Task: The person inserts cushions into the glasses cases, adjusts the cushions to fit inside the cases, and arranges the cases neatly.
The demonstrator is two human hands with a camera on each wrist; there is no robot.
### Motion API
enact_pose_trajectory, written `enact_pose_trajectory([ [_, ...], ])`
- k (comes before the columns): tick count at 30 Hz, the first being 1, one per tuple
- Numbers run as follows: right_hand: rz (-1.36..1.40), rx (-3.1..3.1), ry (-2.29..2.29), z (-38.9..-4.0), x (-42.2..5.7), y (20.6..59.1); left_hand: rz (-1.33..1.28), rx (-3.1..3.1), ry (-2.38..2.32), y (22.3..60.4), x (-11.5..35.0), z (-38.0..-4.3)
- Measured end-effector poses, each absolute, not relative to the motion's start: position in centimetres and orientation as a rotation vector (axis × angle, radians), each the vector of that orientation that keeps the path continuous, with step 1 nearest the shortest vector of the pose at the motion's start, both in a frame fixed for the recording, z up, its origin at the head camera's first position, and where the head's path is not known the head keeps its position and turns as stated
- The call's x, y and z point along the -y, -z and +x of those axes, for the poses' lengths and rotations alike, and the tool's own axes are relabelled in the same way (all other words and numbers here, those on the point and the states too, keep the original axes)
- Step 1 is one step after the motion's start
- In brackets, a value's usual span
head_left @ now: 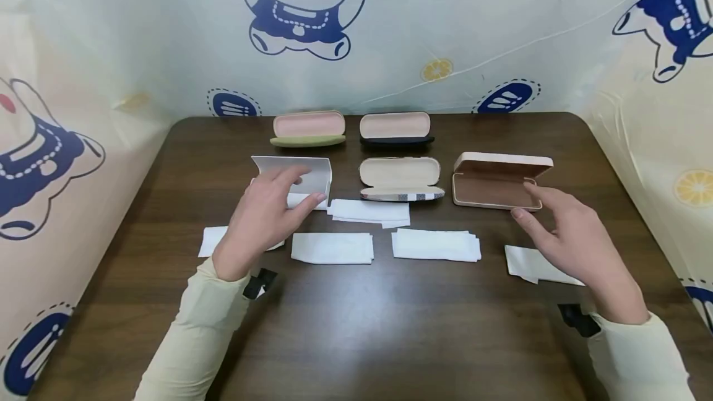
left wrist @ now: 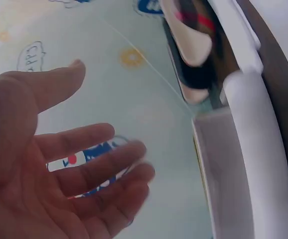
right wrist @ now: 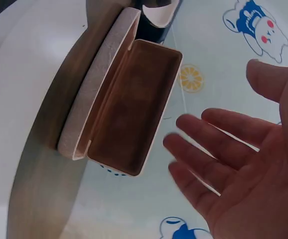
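Note:
In the head view an open pale grey glasses case [head_left: 319,172] stands at the front left of the group. My left hand [head_left: 262,215] is over it, fingers spread and loosely bent, thumb by its front edge; the hand covers part of the case. On the right is an open glasses case [head_left: 490,194] with a pale shell and brown lining. My right hand [head_left: 582,243] hovers at its right front corner, thumb and fingers apart. The right wrist view shows that brown lining [right wrist: 136,107] bare, and the palm [right wrist: 263,179] holding nothing. The left palm [left wrist: 49,199] is bare too.
Open cases with a green base [head_left: 308,140], a black base [head_left: 397,140] and a checked base [head_left: 401,194] stand nearby. Folded white cloths lie in front: one by the checked case [head_left: 369,210], others nearer [head_left: 332,249], [head_left: 436,245]. Another cloth [head_left: 537,265] is partly under the right hand's outline.

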State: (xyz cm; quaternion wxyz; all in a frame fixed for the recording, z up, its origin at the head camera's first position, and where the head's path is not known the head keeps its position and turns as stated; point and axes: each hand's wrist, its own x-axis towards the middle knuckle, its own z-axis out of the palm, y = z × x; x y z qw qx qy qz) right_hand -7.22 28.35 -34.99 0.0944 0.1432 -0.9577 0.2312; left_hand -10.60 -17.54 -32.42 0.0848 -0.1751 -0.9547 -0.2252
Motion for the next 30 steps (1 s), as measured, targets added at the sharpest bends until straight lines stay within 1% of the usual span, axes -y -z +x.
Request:
enact_pose_trajectory([
  [6,0.266,2.836,-0.827,-7.0,-28.6,35.5,-0.536,2.840,1.171,32.4,15.8,-10.4],
  [10,0.225,2.883,-0.858,-7.0,-29.1,35.6,-0.571,2.851,1.363,32.7,14.5,-10.7],
  [21,0.237,3.010,-0.886,-6.9,-30.6,35.8,-0.803,2.841,1.595,33.5,9.6,-11.8],
  [26,0.244,3.021,-0.885,-6.5,-31.1,36.2,-0.967,2.864,1.599,34.1,7.0,-12.0],
  [30,0.243,3.007,-0.874,-6.2,-31.5,36.4,-1.039,2.878,1.609,34.1,5.2,-12.4],
])
